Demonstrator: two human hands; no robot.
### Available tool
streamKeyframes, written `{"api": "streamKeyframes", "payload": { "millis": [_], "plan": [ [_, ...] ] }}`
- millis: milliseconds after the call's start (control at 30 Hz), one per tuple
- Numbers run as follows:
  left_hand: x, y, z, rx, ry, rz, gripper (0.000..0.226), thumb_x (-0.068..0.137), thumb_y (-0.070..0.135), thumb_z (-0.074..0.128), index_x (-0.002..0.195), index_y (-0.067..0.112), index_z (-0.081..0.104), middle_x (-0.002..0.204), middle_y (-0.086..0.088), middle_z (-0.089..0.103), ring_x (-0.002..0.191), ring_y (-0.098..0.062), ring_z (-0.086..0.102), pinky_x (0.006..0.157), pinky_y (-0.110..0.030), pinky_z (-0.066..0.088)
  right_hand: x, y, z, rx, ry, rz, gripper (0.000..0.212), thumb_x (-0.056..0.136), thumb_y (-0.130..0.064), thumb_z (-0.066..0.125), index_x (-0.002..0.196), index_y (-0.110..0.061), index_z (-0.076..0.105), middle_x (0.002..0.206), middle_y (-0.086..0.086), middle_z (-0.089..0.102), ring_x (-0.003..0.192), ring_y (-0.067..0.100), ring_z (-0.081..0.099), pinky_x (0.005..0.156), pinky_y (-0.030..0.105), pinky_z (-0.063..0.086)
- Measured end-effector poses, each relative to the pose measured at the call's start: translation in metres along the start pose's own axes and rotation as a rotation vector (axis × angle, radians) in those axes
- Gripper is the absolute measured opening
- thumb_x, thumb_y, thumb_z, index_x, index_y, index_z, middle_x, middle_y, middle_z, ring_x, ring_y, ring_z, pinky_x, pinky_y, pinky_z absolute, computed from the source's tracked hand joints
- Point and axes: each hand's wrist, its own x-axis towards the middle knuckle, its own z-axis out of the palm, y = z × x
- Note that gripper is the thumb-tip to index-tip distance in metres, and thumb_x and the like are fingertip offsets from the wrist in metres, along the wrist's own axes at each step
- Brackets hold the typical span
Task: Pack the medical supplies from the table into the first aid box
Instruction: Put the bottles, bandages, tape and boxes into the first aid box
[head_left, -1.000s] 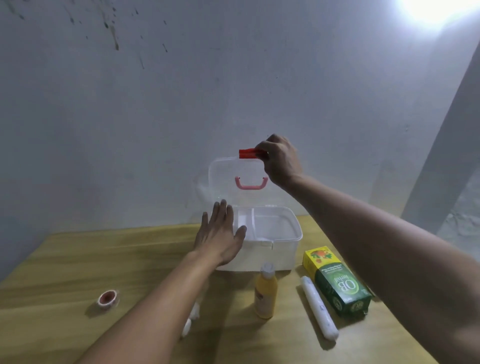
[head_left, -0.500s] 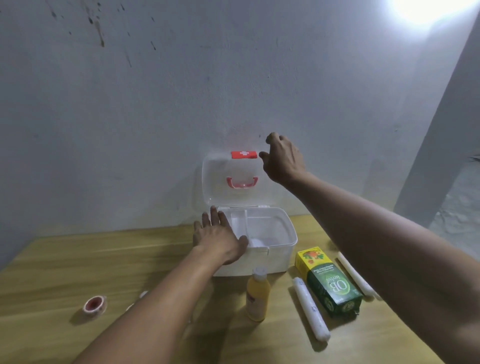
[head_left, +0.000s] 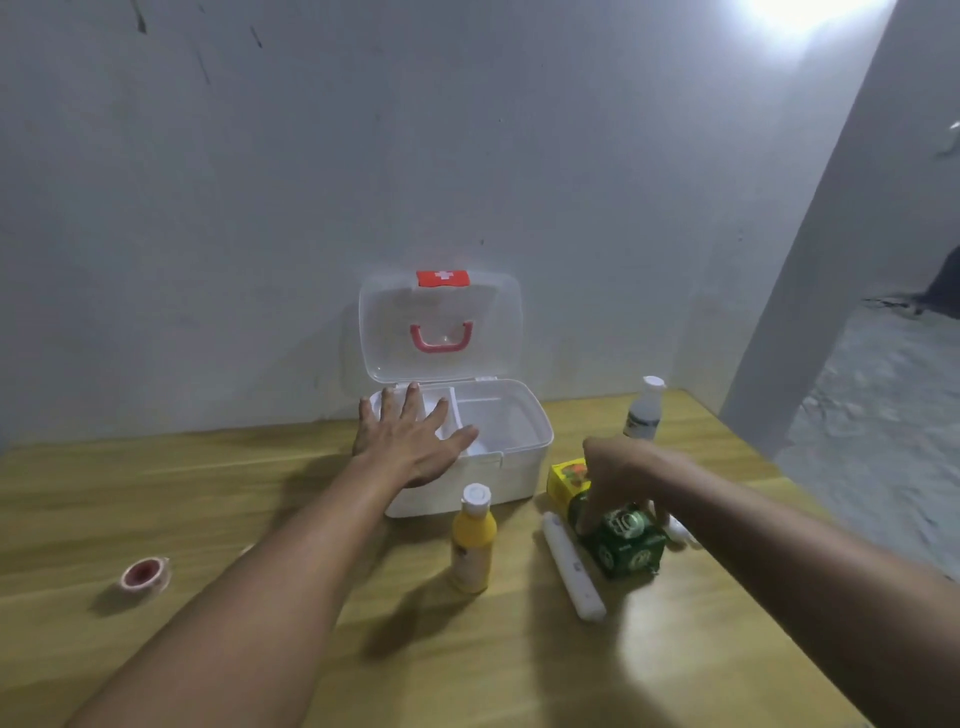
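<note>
The white first aid box (head_left: 524, 457) stands open against the wall, its clear lid (head_left: 493, 332) upright with a red latch and pink handle. My left hand (head_left: 410, 441) lies flat, fingers spread, on the box's front left rim. My right hand (head_left: 618, 478) reaches down over the green and yellow carton (head_left: 623, 545), fingers at both its sides; whether they grip it is unclear. A yellow bottle (head_left: 471, 540) stands in front of the box. A white roll (head_left: 571, 566) lies left of the carton, another white roll (head_left: 680, 530) peeks out behind it.
A white bottle (head_left: 644, 410) stands right of the box near the wall. A small tape roll (head_left: 145, 574) lies at the left on the wooden table (head_left: 182, 499). The table's right edge drops to a grey floor (head_left: 872, 415).
My right hand let go of the lid's red latch, leaving the lid upright, and came down onto the green carton. My left hand stayed on the box rim.
</note>
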Motion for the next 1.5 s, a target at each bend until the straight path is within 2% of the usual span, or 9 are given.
{"api": "streamKeyframes", "payload": {
  "millis": [200,433,600,867,1000,1133,1267,1400,1500],
  "plan": [
    [-0.001,0.003,-0.002,-0.006,0.001,0.004,0.067,0.091,0.063,0.009,0.151,0.032,0.005,0.162,-0.008,-0.009,0.148,-0.034,-0.009,0.116,-0.057,-0.007,-0.004,0.017,-0.035,0.058,0.316,0.050,0.059,0.060,-0.040,0.082,0.107,-0.013,0.060,0.084,0.004,0.062,0.078,0.024,0.062,0.058,0.035,0.054],
    [0.000,0.001,-0.001,-0.034,0.032,-0.001,0.069,0.095,0.054,0.012,0.152,0.015,0.004,0.162,-0.007,-0.006,0.148,-0.031,-0.009,0.118,-0.055,-0.003,0.015,-0.025,-0.076,-0.055,0.508,-0.282,0.052,0.067,-0.027,0.076,0.118,-0.029,0.064,0.103,0.003,0.065,0.088,0.024,0.060,0.072,0.035,0.057],
    [0.001,-0.001,0.001,-0.020,0.021,0.004,0.067,0.097,0.045,0.014,0.151,0.010,-0.003,0.162,-0.008,-0.010,0.148,-0.032,-0.012,0.119,-0.054,-0.005,0.053,-0.062,-0.056,-0.206,0.483,-0.350,0.028,0.078,-0.021,0.069,0.104,-0.013,0.067,0.089,0.005,0.067,0.078,0.022,0.062,0.067,0.031,0.050],
    [0.004,-0.001,0.004,-0.021,0.017,-0.001,0.067,0.095,0.035,0.023,0.151,0.010,-0.004,0.161,-0.008,-0.011,0.148,-0.032,-0.013,0.118,-0.056,-0.007,0.088,-0.079,-0.036,0.065,0.326,-0.479,0.065,0.069,-0.013,0.085,0.123,-0.013,0.048,0.119,0.010,0.060,0.096,0.026,0.057,0.077,0.032,0.055],
    [0.004,0.000,0.002,-0.017,0.010,-0.001,0.068,0.095,0.036,0.024,0.151,0.011,-0.005,0.161,-0.008,-0.013,0.148,-0.032,-0.014,0.118,-0.056,-0.008,0.094,-0.066,-0.033,0.032,0.422,-0.419,0.067,0.062,-0.025,0.090,0.116,-0.009,0.052,0.113,0.012,0.060,0.092,0.028,0.054,0.068,0.030,0.044],
    [0.005,0.000,0.002,-0.015,-0.004,-0.001,0.069,0.094,0.035,0.024,0.151,0.010,-0.006,0.161,-0.008,-0.014,0.147,-0.032,-0.015,0.118,-0.056,-0.008,0.096,-0.064,-0.028,0.010,0.401,-0.305,0.056,0.063,-0.033,0.088,0.103,-0.002,0.064,0.100,0.013,0.067,0.078,0.025,0.053,0.068,0.034,0.050],
    [0.004,0.000,0.002,-0.013,0.002,0.003,0.068,0.094,0.036,0.025,0.151,0.011,-0.005,0.161,-0.008,-0.013,0.147,-0.032,-0.014,0.118,-0.056,-0.008,0.098,-0.072,-0.020,0.148,0.390,-0.281,0.037,0.075,-0.015,0.077,0.108,-0.003,0.064,0.101,0.012,0.064,0.081,0.024,0.055,0.065,0.028,0.047],
    [0.005,0.000,0.002,-0.011,0.004,0.001,0.068,0.094,0.036,0.024,0.151,0.011,-0.004,0.161,-0.008,-0.012,0.148,-0.032,-0.014,0.118,-0.056,-0.007,0.099,-0.079,-0.017,0.316,0.411,-0.324,0.041,0.077,0.006,0.065,0.116,-0.006,0.062,0.115,0.013,0.066,0.101,0.029,0.063,0.088,0.037,0.055],
    [0.005,-0.001,0.003,-0.017,0.005,0.000,0.067,0.095,0.039,0.021,0.151,0.012,-0.004,0.161,-0.007,-0.012,0.148,-0.031,-0.014,0.118,-0.056,-0.008,0.096,-0.076,-0.016,0.400,0.407,-0.342,0.038,0.080,0.008,0.061,0.116,-0.006,0.061,0.114,0.015,0.066,0.099,0.029,0.064,0.086,0.038,0.056]
  ]
}}
